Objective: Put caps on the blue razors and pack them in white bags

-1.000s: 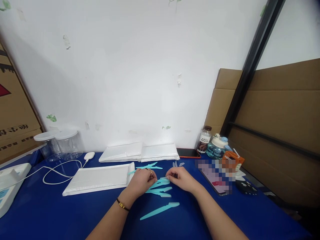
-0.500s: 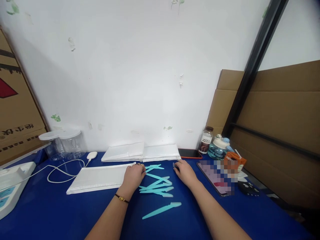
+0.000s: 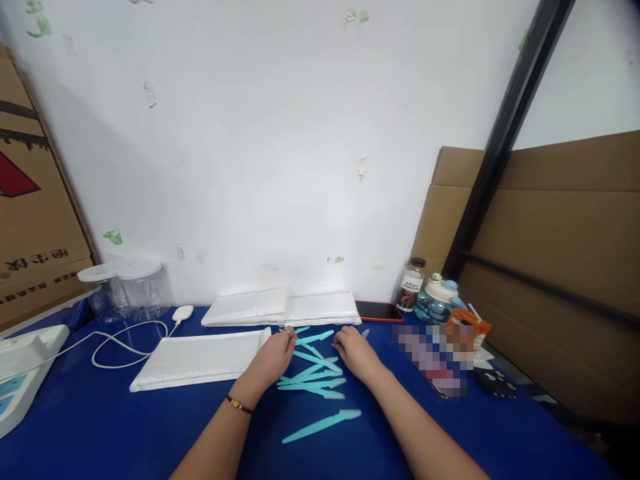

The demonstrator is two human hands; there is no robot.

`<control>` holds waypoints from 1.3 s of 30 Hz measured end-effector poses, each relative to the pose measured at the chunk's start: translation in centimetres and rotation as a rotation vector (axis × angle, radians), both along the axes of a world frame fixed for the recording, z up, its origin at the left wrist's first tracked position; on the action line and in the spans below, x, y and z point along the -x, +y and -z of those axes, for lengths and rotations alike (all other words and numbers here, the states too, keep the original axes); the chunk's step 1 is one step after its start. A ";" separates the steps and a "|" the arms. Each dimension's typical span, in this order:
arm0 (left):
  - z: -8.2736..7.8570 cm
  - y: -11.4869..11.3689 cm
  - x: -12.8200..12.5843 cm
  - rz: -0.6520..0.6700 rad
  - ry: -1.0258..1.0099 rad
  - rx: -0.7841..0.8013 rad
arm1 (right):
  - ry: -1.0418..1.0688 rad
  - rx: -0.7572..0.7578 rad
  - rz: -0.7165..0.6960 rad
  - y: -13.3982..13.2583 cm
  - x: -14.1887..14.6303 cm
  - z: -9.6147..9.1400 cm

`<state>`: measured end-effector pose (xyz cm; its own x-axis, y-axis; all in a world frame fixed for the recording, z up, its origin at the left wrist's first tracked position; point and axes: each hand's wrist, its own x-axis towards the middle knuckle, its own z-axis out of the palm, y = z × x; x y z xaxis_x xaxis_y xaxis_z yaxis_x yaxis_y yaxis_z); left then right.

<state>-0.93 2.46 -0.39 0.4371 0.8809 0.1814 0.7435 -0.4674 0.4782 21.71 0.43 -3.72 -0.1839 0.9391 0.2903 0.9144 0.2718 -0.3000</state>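
Note:
Several teal plastic sticks (image 3: 313,381) lie in a loose pile on the blue table (image 3: 100,427), and one more teal stick (image 3: 321,425) lies alone nearer to me. My left hand (image 3: 270,363) pinches one end of a teal stick (image 3: 315,337) held just above the pile. My right hand (image 3: 354,352) hovers at the stick's other end with its fingers curled; what they hold is hidden. A small pale piece (image 3: 365,333) lies just beyond it.
A white padded envelope (image 3: 197,360) lies left of my hands, with white stacks (image 3: 283,308) behind. Clear jars (image 3: 125,287), a white corded device (image 3: 183,312), a phone (image 3: 377,310), bottles (image 3: 437,300) and an orange carton (image 3: 467,330) line the back and right.
My hands drew apart to the envelope and the far pale pieces, then came back together over the pile. My left hand now lifts a teal stick.

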 end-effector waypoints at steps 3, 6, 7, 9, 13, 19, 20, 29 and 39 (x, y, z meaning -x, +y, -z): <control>0.4 0.0 -0.2 0.051 -0.112 0.051 | 0.065 0.069 0.058 -0.1 -0.3 0.1; 0.8 0.2 -0.2 0.084 -0.153 0.079 | 0.108 0.148 0.071 -0.5 -0.7 0.0; 0.9 0.3 -0.2 0.087 -0.155 0.081 | 0.116 0.159 0.063 -0.6 -0.8 0.0; 0.9 0.3 -0.2 0.077 -0.152 0.078 | 0.148 0.160 0.046 -0.8 -1.1 0.0; 0.6 0.3 -0.2 0.060 -0.138 0.070 | 0.481 0.162 0.079 -0.6 -2.0 0.1; 0.3 0.0 -0.4 0.096 -0.144 0.057 | 1.340 0.106 -0.012 -0.7 -2.4 -1.2; 0.3 0.0 -0.4 0.099 -0.149 0.058 | 1.365 0.104 -0.029 -0.8 -2.2 -1.4; 0.2 -0.1 -0.4 0.119 -0.156 0.056 | 1.359 0.113 -0.074 -1.2 -1.2 -1.7; 0.1 -0.1 -0.6 0.122 -0.175 0.077 | 1.358 0.141 -0.090 -1.4 -0.6 -1.8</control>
